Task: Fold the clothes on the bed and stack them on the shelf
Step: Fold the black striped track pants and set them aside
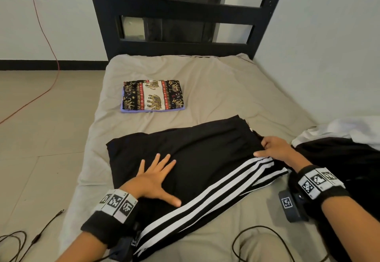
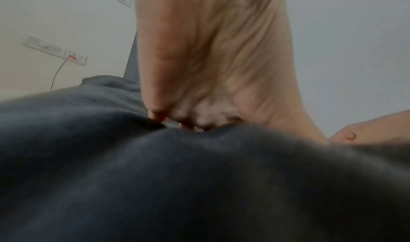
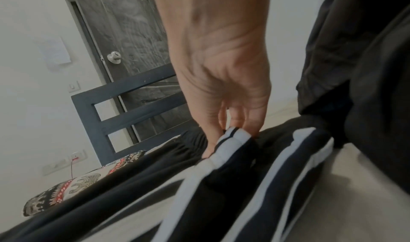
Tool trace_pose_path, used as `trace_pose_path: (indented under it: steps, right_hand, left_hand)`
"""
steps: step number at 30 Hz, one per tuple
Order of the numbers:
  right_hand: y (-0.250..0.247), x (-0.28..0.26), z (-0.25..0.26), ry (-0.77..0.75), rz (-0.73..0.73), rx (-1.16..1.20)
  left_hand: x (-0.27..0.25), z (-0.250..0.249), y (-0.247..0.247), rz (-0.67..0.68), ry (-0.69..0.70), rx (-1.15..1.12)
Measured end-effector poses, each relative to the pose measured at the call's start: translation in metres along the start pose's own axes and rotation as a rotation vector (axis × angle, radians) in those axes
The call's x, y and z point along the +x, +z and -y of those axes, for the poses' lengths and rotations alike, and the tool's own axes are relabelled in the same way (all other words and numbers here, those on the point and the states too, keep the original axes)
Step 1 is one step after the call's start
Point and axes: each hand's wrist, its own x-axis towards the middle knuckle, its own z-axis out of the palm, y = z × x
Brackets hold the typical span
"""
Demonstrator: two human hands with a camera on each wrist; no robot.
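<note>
Black track pants (image 1: pixel 205 159) with white side stripes lie partly folded across the beige bed sheet (image 1: pixel 236 89). My left hand (image 1: pixel 156 177) presses flat on the pants with fingers spread; in the left wrist view the palm (image 2: pixel 210 61) sits on the dark cloth (image 2: pixel 177 184). At the pants' right edge my right hand (image 1: pixel 275 148) pinches the striped fabric, and the right wrist view shows its fingers (image 3: pixel 239 123) curled round the striped fold (image 3: pixel 233 140). A folded elephant-print cloth (image 1: pixel 153 95) lies further up the bed on a purple garment.
More black and white clothes (image 1: pixel 345 144) are heaped at the bed's right side by the wall. A dark bed frame (image 1: pixel 185 10) stands at the head. A red cable (image 1: pixel 47 41) runs from a wall socket down to the tiled floor on the left; black cables (image 1: pixel 30 239) lie near me.
</note>
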Motion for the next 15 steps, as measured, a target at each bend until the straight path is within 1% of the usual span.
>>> trace_pose_path:
  steps: [2,4,7,9,11,12,13,14,15]
  right_hand:
    - [0.000,0.000,-0.010,-0.009,-0.052,-0.031]
    - [-0.002,-0.001,-0.018,0.013,-0.112,-0.114]
    - [-0.003,-0.011,-0.018,0.012,-0.131,-0.225]
    - [-0.001,-0.023,-0.001,-0.081,-0.168,-0.354]
    - [0.003,-0.034,0.026,-0.255,-0.184,-0.502]
    - [0.007,-0.040,0.041,-0.363,-0.134,-0.562]
    - [0.013,-0.045,0.057,-0.450,-0.043,-0.613]
    - [0.022,-0.048,0.071,-0.508,0.060,-0.649]
    - [0.034,-0.051,0.083,-0.535,0.160,-0.675]
  left_hand:
    - [-0.004,-0.001,0.004,0.050,-0.067,0.068]
    - [-0.007,0.001,0.007,0.066,-0.116,0.088]
    - [-0.010,-0.002,0.009,0.073,-0.147,0.095]
    - [-0.014,-0.007,0.006,0.068,-0.137,0.114]
    - [-0.016,-0.014,0.004,0.019,-0.069,0.099]
    - [-0.016,-0.019,0.004,-0.023,-0.027,0.076]
    - [-0.016,-0.025,0.005,-0.066,0.006,0.061]
    - [-0.015,-0.031,0.007,-0.101,0.028,0.067]
    - [-0.014,-0.036,0.009,-0.121,0.042,0.089]
